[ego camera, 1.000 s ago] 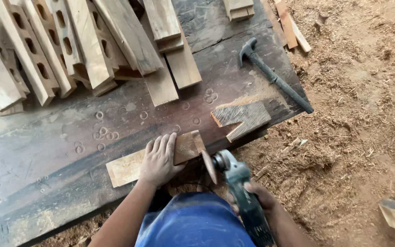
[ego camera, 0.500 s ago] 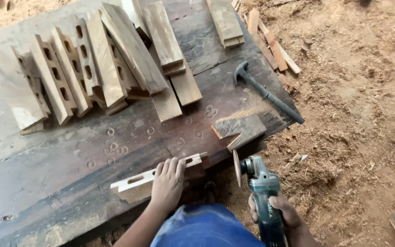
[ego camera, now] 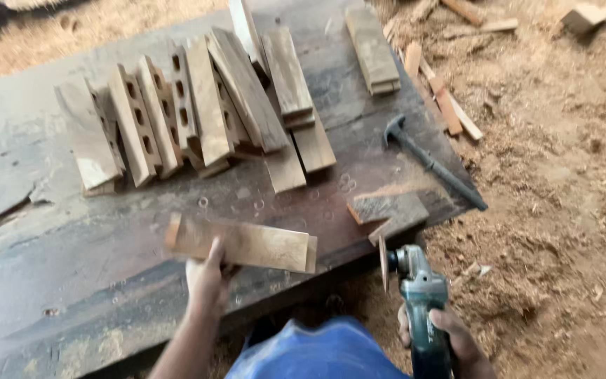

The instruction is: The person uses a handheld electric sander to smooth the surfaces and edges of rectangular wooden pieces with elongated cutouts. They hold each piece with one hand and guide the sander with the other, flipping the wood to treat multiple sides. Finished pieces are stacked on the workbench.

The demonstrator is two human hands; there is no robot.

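Left hand closed around wooden block, raised just above dark surface. Right hand wrapped around teal angle grinder, off surface edge, near hammer.

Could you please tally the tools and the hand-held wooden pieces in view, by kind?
Hammer: 1, lying on the workbench
Angle grinder: 1, in the right hand
Wooden piece held up by the left hand: 1
Total: 3
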